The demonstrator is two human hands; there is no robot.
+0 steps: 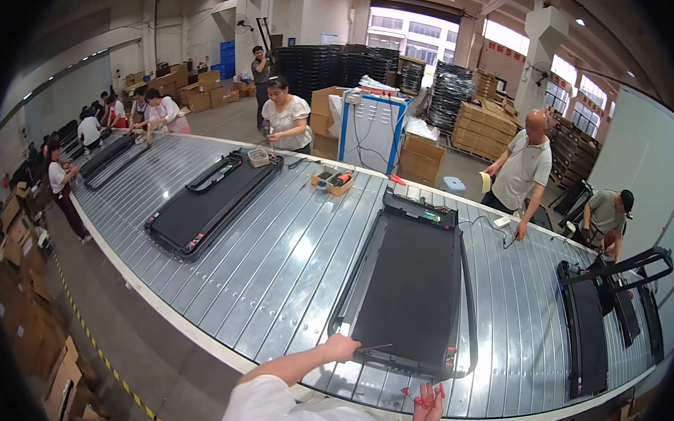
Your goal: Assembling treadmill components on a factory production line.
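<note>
Head view — treadmill [409, 287] between boxes [31, 333]

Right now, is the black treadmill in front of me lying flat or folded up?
Flat. The treadmill lies deck-up on the slatted conveyor; your left hand touches its near corner.

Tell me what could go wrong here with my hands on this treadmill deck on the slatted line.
Your left hand rests at the near corner of the black treadmill deck, right where it meets the slatted conveyor; fingers could get pinched if either shifts. Your right hand holds a small red thing at the conveyor's near edge; it could slip and fall off. A loose cable trails beside the deck's far end and might snag.
</note>
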